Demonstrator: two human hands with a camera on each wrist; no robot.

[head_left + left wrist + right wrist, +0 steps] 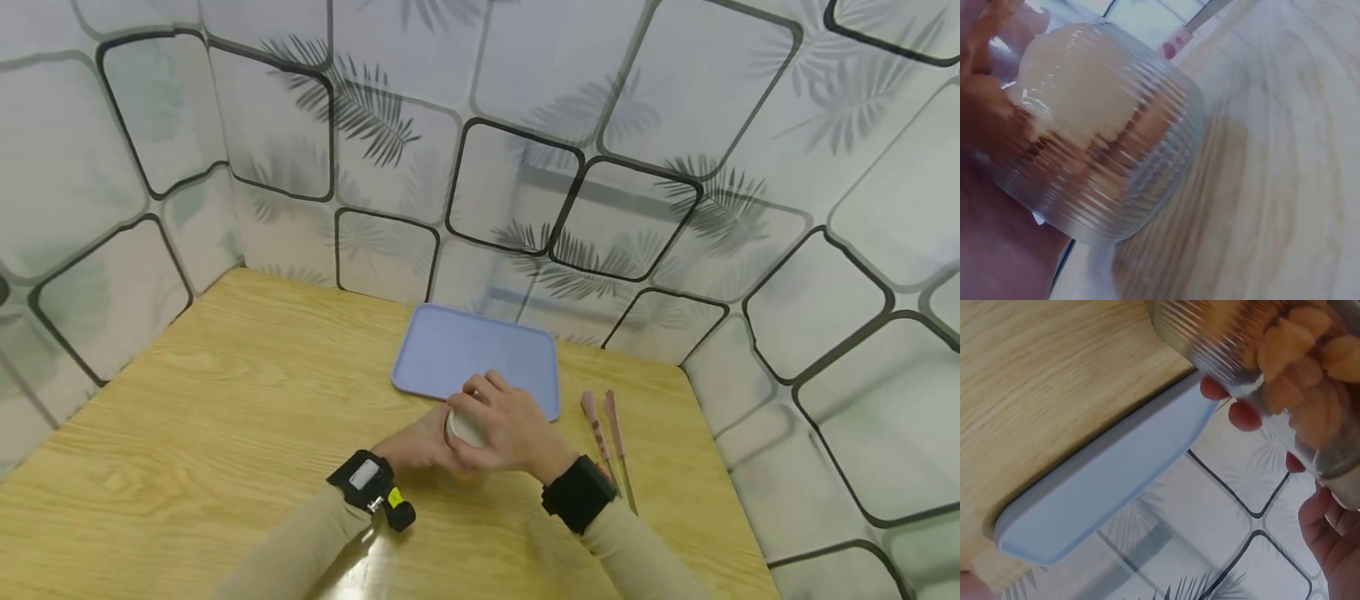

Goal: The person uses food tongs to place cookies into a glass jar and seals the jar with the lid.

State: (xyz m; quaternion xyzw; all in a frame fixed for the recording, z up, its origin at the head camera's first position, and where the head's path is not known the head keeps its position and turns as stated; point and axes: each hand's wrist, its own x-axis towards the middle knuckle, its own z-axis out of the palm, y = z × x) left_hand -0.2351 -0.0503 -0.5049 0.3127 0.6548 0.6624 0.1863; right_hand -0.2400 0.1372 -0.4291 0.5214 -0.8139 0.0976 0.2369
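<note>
A ribbed clear glass jar (pixel 1207 337) holds orange-brown, shell-like pieces (pixel 1304 356); it is seen close up in both wrist views. My left hand (pixel 426 442) grips the jar's body, its fingertips (pixel 1244 417) showing on the far side of the glass in the right wrist view. Over the jar's pale lid (pixel 467 429) my right hand (pixel 513 425) bends its fingers and thumb round the rim. Both hands meet at the jar above the wooden table, just in front of the tray. Most of the jar is hidden by the hands in the head view.
A pale blue tray (pixel 480 346) lies at the back of the wooden table (pixel 247 400). To the right lie two slim utensils with pink handles (pixel 615 421) and metal ends. Patterned curtains (pixel 390 167) enclose the table's back and sides.
</note>
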